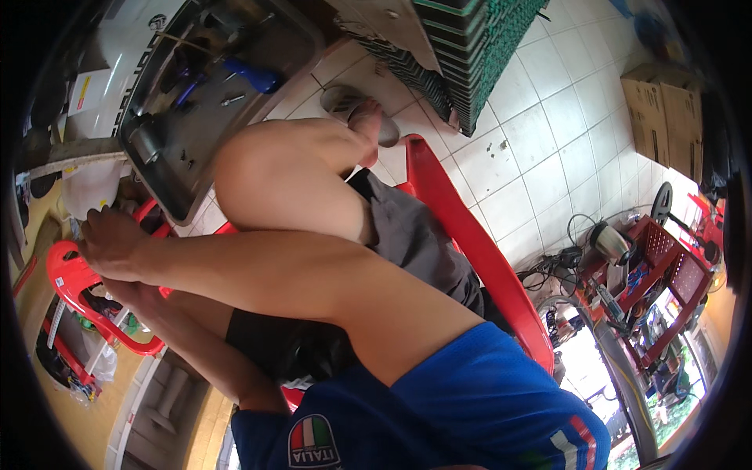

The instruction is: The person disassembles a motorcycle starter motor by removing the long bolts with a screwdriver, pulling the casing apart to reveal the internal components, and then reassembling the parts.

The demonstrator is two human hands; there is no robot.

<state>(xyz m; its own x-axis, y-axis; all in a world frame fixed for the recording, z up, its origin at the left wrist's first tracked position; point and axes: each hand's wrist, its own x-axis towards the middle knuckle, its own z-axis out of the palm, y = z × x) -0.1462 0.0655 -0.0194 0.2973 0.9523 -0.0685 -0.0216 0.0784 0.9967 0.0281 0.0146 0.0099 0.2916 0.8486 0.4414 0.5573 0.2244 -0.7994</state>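
Observation:
At the far left, my right hand [113, 244] has its fingers curled over something small that I cannot make out, beside a red plastic stool-like piece [69, 286]. My left hand [125, 288] is just beneath it, with its fingers mostly hidden by the right hand. Above them a black tray [309, 43] holds a blue-handled tool [254, 76], a metal cylinder [143, 142] and small metal parts. My bent legs rest across a red plastic chair [493, 282].
Cardboard boxes [662, 125] stand at the right on white floor tiles [533, 149]. Below them are a red rack of tools [658, 290], cables and a steel kettle-like pot [611, 243]. A green striped mat-like piece [470, 63] is at the top, near a grey slipper [337, 102].

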